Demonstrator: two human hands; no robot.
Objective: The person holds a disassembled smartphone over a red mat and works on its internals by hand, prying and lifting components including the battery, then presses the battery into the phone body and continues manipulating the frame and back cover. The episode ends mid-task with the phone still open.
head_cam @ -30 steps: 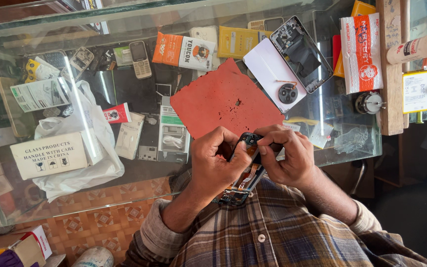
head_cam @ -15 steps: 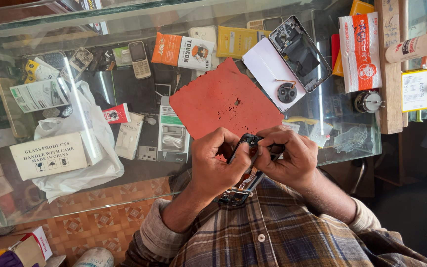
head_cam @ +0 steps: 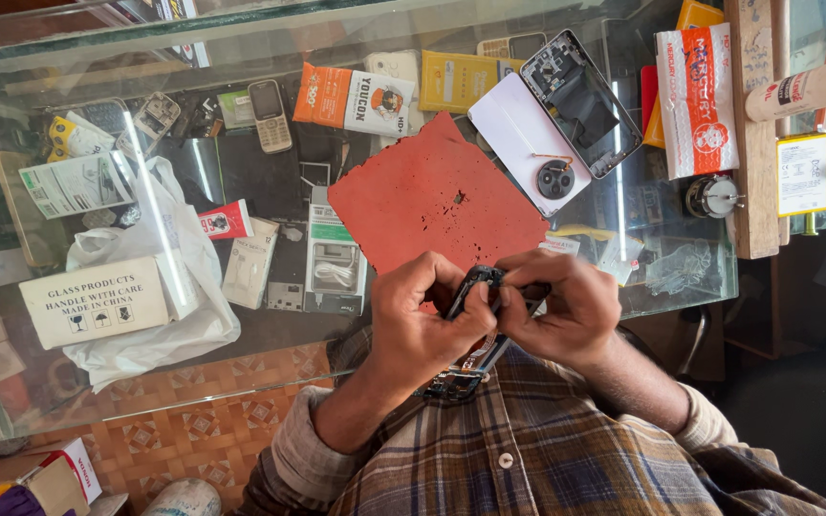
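Left hand [head_cam: 423,320] and right hand [head_cam: 561,311] together, both gripping dark phone frame [head_cam: 478,287] at near edge of glass counter [head_cam: 241,182], just below red mat [head_cam: 437,201]. White phone back [head_cam: 528,143] lies beyond mat.

Bare red mat [head_cam: 432,196] ahead of the hands is open; white phone back [head_cam: 520,139] and plastic bag [head_cam: 160,287] flank it.

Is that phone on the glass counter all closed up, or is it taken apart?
Taken apart. The phone frame lies open, showing its insides, with its white back cover off, lying partly under it.
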